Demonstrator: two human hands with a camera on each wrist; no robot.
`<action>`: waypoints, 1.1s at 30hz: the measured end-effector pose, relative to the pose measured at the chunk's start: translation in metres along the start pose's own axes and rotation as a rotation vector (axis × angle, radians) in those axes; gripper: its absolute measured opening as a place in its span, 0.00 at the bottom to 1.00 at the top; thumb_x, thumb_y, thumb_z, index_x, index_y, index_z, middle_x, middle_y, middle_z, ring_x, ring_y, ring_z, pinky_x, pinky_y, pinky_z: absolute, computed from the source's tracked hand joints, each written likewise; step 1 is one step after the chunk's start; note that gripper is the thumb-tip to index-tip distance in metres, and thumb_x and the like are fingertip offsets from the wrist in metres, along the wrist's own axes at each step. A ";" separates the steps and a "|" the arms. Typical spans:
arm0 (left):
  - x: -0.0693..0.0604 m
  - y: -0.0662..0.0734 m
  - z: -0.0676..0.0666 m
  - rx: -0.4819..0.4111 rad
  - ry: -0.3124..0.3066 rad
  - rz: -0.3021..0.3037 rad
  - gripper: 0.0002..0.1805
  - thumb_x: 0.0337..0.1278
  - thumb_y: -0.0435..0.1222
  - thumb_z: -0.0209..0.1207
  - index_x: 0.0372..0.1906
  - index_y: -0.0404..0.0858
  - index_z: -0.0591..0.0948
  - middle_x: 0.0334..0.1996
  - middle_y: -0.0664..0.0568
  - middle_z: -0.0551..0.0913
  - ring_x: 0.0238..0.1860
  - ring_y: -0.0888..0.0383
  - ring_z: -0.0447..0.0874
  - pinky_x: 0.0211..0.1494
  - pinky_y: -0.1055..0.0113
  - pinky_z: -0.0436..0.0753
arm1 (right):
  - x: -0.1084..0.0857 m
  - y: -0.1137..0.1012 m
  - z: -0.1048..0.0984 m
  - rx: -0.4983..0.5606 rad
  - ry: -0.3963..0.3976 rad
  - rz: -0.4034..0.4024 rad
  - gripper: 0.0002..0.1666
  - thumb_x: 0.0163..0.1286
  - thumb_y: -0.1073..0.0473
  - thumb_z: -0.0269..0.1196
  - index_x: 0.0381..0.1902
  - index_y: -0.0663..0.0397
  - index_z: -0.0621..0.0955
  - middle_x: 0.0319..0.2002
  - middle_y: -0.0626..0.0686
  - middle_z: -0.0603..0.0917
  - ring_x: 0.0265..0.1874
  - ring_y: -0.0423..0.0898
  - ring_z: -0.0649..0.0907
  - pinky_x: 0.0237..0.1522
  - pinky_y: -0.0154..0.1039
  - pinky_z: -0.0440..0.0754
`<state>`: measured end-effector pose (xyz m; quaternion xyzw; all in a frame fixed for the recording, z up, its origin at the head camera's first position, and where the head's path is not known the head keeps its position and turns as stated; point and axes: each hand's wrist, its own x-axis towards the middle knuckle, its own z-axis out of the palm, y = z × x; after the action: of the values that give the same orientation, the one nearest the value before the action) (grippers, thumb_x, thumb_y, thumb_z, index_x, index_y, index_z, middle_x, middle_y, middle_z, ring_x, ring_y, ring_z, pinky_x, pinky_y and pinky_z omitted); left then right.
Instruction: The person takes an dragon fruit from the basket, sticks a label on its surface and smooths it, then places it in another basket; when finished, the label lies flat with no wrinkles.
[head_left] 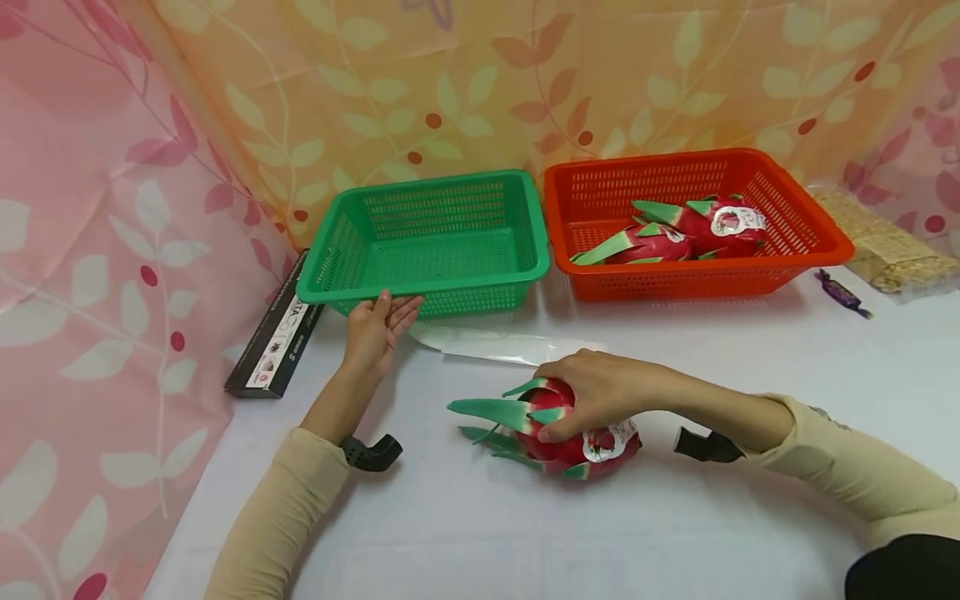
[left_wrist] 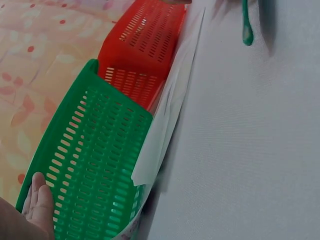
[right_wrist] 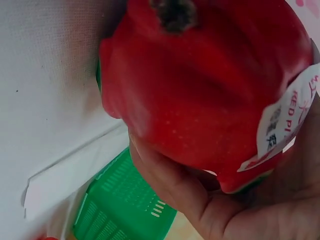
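Observation:
In the head view my right hand [head_left: 600,392] grips a dragon fruit [head_left: 555,446] from above, close to the white table. The fruit is red with green scales and a white label, its long green tips pointing left; the right wrist view shows my fingers curled around its red body. My left hand [head_left: 375,329] is at the front rim of an open-topped green basket [head_left: 420,300], its fingers fairly straight against the outer wall and its thumb at the rim. That basket holds nothing.
Right of the green basket stands a red basket [head_left: 697,279] with two dragon fruits [head_left: 697,229]. A white, thin strip [head_left: 495,343] lies before the baskets. A black box [head_left: 273,342] lies at left; a purple-wrapped sweet [head_left: 843,292] and a clear bag [head_left: 892,250] lie at right.

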<state>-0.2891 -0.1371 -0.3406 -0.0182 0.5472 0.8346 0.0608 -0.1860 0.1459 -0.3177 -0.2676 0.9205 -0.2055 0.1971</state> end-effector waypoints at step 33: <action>0.001 -0.005 -0.001 0.026 0.007 0.033 0.14 0.70 0.38 0.40 0.47 0.30 0.66 0.42 0.42 0.82 0.41 0.61 0.85 0.50 0.72 0.79 | 0.045 0.111 -0.220 0.567 0.092 0.528 0.42 0.60 0.26 0.44 0.60 0.49 0.58 0.47 0.48 0.67 0.39 0.41 0.78 0.44 0.42 0.82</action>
<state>-0.2892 -0.1363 -0.3457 -0.0116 0.5585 0.8282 0.0454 -0.3709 0.2663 -0.1983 0.0533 0.8721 -0.4059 0.2679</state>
